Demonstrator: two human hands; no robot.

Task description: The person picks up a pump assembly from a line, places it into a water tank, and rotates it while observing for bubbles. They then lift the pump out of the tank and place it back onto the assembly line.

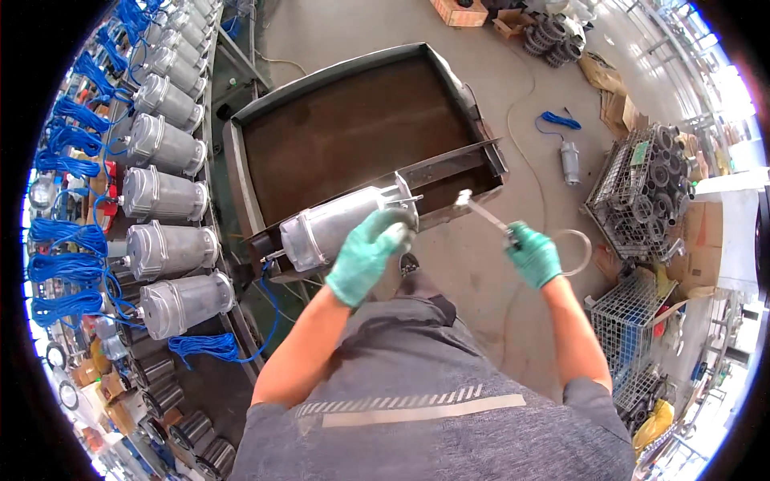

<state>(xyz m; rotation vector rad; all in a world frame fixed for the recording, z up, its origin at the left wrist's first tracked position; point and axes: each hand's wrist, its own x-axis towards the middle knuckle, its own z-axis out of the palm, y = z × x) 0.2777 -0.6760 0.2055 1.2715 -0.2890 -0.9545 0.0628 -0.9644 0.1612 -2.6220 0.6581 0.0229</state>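
A silver cylindrical pump (333,228) lies on its side across the near rim of a brown-floored metal tank (233,164). Its flanged end with thin rods points right, and a blue cable runs from its left end. My left hand (370,255), in a green glove with darkened fingertips, is at that flanged end with fingers curled in; what they hold, if anything, is hidden. To the right, my gloved right hand (532,255) is closed round the black handle of an air blow gun (486,214). Its thin tube points up-left, its pale tip apart from the pump.
Similar pumps (164,196) with coiled blue cables line a rack on the left. A pale hose (583,252) loops by my right wrist. On the floor at right lie a smaller cylinder (570,163) and wire baskets (634,188) of dark round parts; cardboard boxes (459,12) stand farther off.
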